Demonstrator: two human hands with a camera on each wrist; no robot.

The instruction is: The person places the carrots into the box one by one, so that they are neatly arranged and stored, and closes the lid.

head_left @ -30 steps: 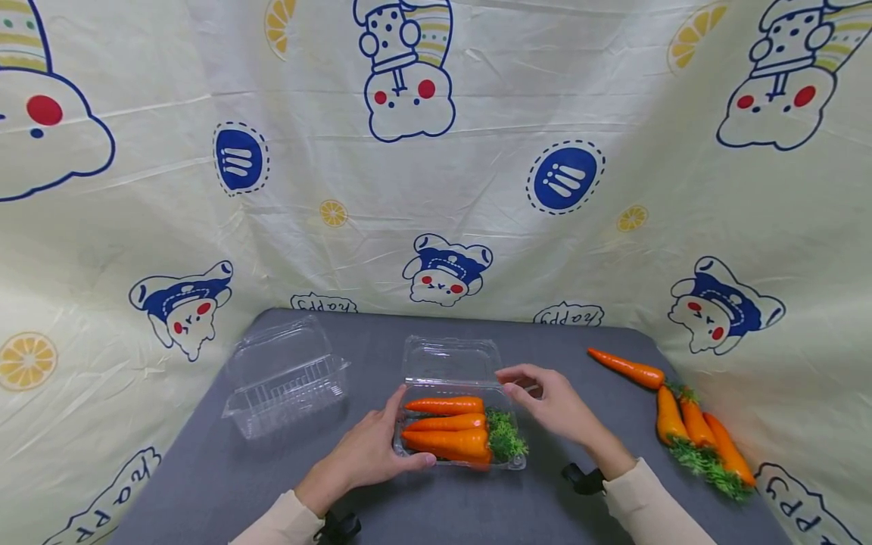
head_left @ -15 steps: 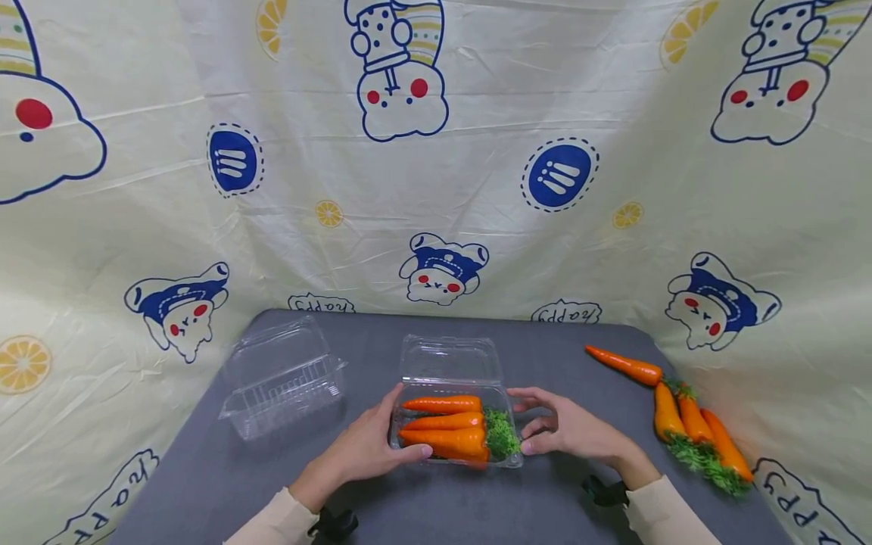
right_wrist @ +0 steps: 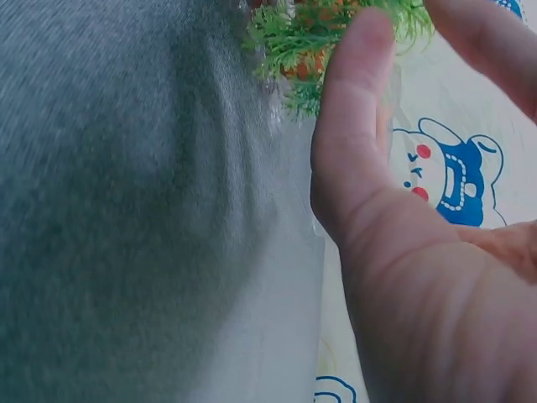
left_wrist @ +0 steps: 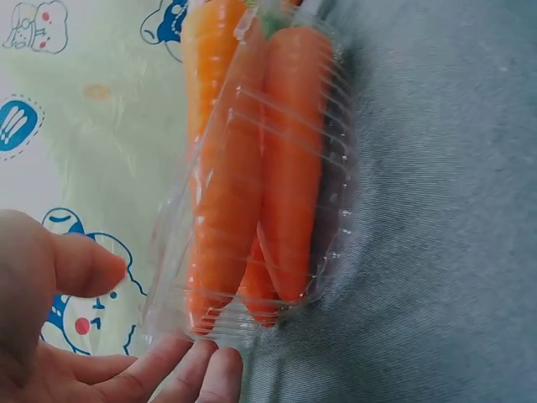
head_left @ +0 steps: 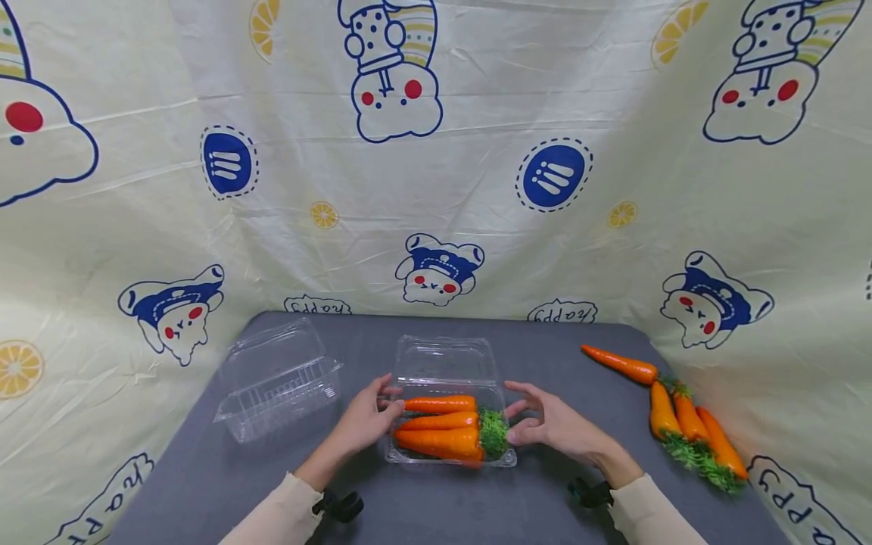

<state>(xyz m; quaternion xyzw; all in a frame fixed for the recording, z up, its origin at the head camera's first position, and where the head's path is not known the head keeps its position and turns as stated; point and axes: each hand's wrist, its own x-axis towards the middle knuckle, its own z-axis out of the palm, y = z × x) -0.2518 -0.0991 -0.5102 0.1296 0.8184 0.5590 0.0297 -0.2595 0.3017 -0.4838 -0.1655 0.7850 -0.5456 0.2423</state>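
Observation:
An open-lidded clear plastic clamshell box stands mid-table, its hinged lid tipped back. Inside lie several orange carrots, tips to the left and leafy green tops to the right. My left hand is at the box's left end; in the left wrist view its fingertips are right at the box's end wall and the thumb stands apart. My right hand is at the right end, its loosely bent fingers and thumb close by the green tops.
A second clear clamshell box, lid up, stands at the left of the grey table. Several more carrots with green tops lie along the right edge. A printed curtain hangs behind the table.
My left hand has drawn back from the box's front left corner to its left end. My right hand has come down from near the lid to the right end.

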